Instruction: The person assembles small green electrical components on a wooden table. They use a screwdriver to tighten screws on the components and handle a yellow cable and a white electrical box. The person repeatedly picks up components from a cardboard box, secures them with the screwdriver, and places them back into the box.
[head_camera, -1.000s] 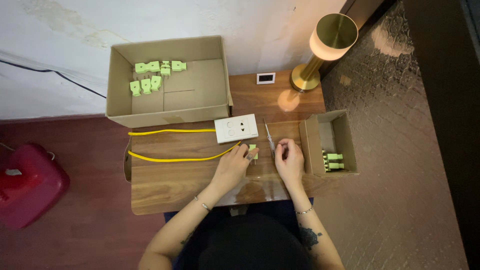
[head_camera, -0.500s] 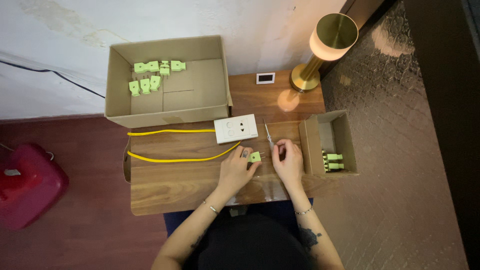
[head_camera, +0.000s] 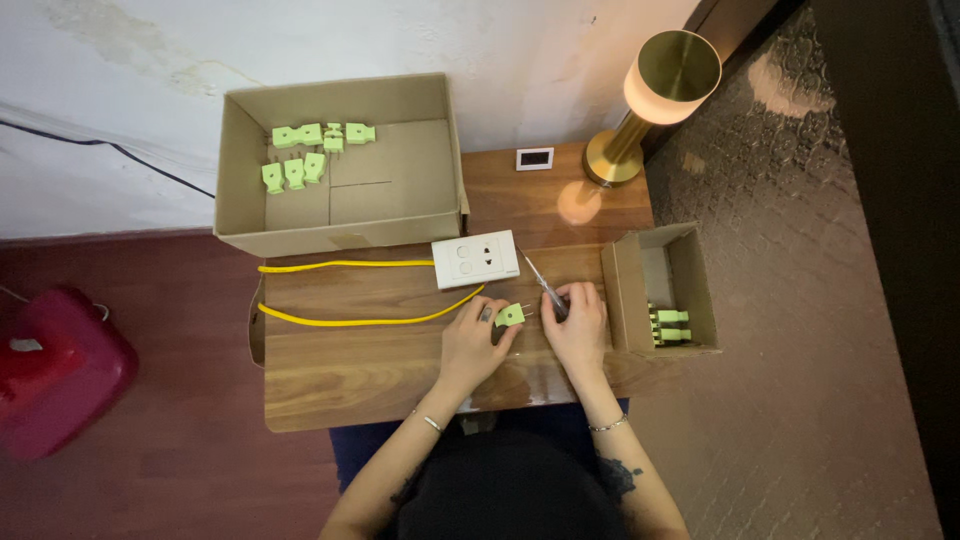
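Fingers of the left hand (head_camera: 470, 340) pinched a small light-green plastic plug (head_camera: 511, 315), keeping it flat on the brown wooden tabletop (head_camera: 340, 370), probably so that it could not turn. The right hand (head_camera: 578, 325) was just right of the plug, closed around the handle of a thin metal screwdriver (head_camera: 540, 283), whose shaft slanted away from the plug toward a white rectangular wall socket plate (head_camera: 476, 259). This plate lay just beyond the plug. A yellow cable (head_camera: 360, 320) ran from the plug to the left and curved back to the plate. Right of the plug stood a small open cardboard box (head_camera: 625, 290) with a few green plugs (head_camera: 672, 326) inside, near the right hand. Far beyond the plug, to the left, a large open cardboard box (head_camera: 240, 200) held more green plugs (head_camera: 310, 150). A brass lamp (head_camera: 650, 100) shone beyond the plug, to the right.
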